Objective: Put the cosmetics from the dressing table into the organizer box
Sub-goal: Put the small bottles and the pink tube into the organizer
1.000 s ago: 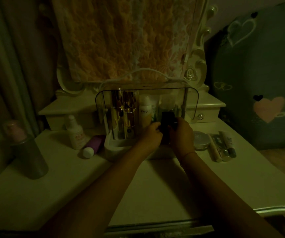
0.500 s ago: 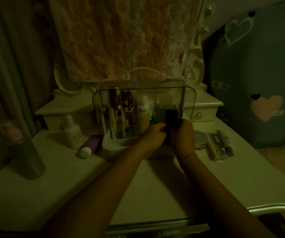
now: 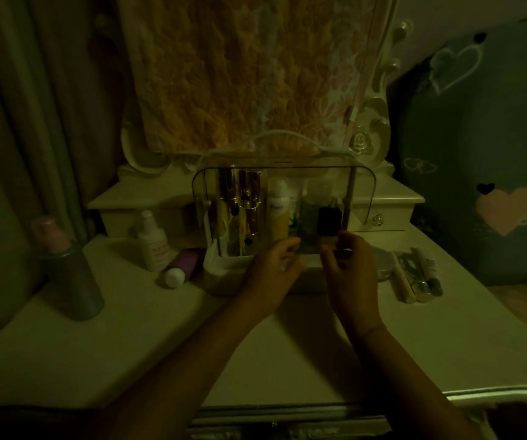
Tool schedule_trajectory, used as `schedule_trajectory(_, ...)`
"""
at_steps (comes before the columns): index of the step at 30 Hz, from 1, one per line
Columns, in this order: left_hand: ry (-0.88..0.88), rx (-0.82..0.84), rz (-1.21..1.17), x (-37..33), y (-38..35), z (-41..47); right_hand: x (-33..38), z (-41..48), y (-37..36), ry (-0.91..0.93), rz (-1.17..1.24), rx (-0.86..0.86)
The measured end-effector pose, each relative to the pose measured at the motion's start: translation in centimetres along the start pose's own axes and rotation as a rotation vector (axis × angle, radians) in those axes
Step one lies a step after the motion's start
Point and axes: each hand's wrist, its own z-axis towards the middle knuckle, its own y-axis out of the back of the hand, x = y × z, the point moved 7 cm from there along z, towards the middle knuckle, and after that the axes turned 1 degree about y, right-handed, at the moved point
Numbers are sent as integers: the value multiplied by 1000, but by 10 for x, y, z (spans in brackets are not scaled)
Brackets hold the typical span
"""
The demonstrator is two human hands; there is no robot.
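Head view: left hand [image 3: 271, 271] and right hand [image 3: 351, 271], fingers curled, before organizer box [image 3: 221, 274].

Dim room. Both hands at front of organizer box [image 3: 224, 274] on surface [image 3: 129, 344]: left hand [image 3: 271, 271] and right hand [image 3: 351, 274] loosely curled, nothing gripped. Dark bottle [image 3: 329, 221] stands inside w/ gold bottles [image 3: 243, 211]. White bottle [image 3: 156, 242], purple tube [image 3: 183, 265] left of box; compact [image 3: 382, 265] right.

left hand [image 3: 270, 269]: fingers loosely curled, empty | right hand [image 3: 352, 268]: fingers spread, empty | forearms extended
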Motion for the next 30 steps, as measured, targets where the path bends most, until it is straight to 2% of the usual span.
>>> schedule_trajectory(4, -98, -154, -39, 7, 56, -50, 37, -50, -21, 104, 96, 80)
schedule_trajectory(9, -202, -616, 43, 13, 148, -110, 85, -87, -85, 177, 168, 311)
schedule_trajectory(12, -185, -921, 20, 27, 199, -140, 110, -96, -131, 174, 255, 453)
schedule_trajectory(14, -145, -1046, -22, 40, 228, -151, 122, -102, -167, 143, 283, 575)
schedule_trajectory(16, -79, -1035, -125, 57, 252, -150, 131, -109, -203, 102, 294, 691)
schedule_trajectory(20, 44, -792, -208, 90, 276, -130, 140, -118, -253, 42, 313, 846)
schedule_trajectory(24, 77, -655, -224, 99, 275, -123, 142, -125, -272, 64, 312, 889)
schedule_trajectory(30, 49, -622, -243, 91, 270, -125, 140, -125, -264, 104, 324, 903)
